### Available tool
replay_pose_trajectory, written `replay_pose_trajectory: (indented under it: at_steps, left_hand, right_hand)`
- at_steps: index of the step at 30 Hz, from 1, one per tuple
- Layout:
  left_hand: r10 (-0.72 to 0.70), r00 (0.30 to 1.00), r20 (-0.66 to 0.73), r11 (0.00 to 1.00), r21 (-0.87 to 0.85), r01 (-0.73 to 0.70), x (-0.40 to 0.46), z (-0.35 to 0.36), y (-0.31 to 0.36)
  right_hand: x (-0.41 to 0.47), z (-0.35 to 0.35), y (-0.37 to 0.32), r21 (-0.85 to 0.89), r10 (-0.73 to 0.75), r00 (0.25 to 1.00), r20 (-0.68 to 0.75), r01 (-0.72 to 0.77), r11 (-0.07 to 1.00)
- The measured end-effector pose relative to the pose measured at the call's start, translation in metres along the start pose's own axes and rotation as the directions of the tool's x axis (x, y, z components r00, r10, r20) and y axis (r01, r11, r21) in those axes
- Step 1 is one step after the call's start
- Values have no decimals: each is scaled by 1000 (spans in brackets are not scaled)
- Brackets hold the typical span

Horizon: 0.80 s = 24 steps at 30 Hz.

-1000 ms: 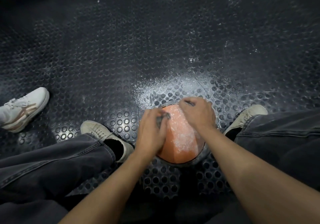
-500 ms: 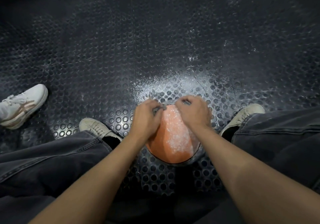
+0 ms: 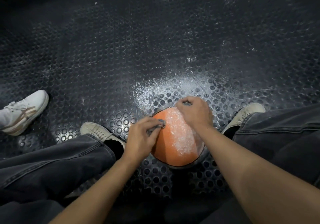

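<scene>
With fingers (image 3: 149, 121) of the left hand (image 3: 143, 137) curled, pinched a small dark scrap (image 3: 154, 129) against the left flank of the orange ball (image 3: 174, 147). Gripped a second dark scrap (image 3: 187, 104) in the bent fingers (image 3: 183, 101) of the right hand (image 3: 195, 115), pressed at the ball's far top edge. Could not tell what the scraps were made of. Rested low between both feet on the black studded floor (image 3: 103, 59), seated in a dark ring (image 3: 183, 167) showing along the ball's near side. Wore a white, powdery smear down the middle of the orange skin. Showed white dust (image 3: 173, 85) strewn over the floor just beyond the ball. Flanked to the ball's left by a pale canvas shoe (image 3: 97, 131) and to its right by the matching shoe (image 3: 249, 110), both under dark jeans (image 3: 60, 163). Caught, well apart to the ball's far left, a white trainer (image 3: 26, 109) with tan stripes.
</scene>
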State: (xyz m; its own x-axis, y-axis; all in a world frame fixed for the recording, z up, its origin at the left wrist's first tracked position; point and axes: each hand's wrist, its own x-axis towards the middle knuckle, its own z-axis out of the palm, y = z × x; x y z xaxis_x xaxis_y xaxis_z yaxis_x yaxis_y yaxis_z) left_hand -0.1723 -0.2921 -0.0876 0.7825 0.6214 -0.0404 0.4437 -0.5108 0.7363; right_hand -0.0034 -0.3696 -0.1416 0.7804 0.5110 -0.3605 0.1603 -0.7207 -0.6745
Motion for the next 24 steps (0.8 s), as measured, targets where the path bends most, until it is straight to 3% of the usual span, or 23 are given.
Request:
replay_pose_trajectory:
  at_steps: [5, 10, 14, 15, 17, 20, 24]
  left_hand:
    - [-233, 972, -30, 971, 47, 234, 46, 10, -9]
    - [-14, 1000, 14, 1000, -21, 14, 0, 3, -2]
    - [-208, 977, -54, 977, 33, 210, 35, 9, -6]
    - [-201, 977, -67, 978, 46, 204, 35, 12, -4]
    - [-30, 999, -43, 998, 62, 33, 19, 12, 4]
    - [176, 979, 108, 980, 77, -184, -2, 9, 7]
    - [-3, 999, -46, 985, 175, 12, 39, 11, -2]
  right_hand:
    - [-5, 8, -5, 1, 14, 1000, -16, -14, 1000]
    - [0, 0, 0, -20, 6, 1000, -8, -6, 1000]
    - [-5, 6, -6, -19, 4, 1000, 0, -4, 1000]
    - [-6, 6, -8, -28, 14, 1000, -15, -15, 1000]
    - [-4, 5, -7, -41, 40, 998, -42, -41, 998]
    - [-1, 3, -4, -32, 52, 998, -25, -53, 998]
    - [-5, 7, -8, -32, 40, 999, -30, -41, 999]
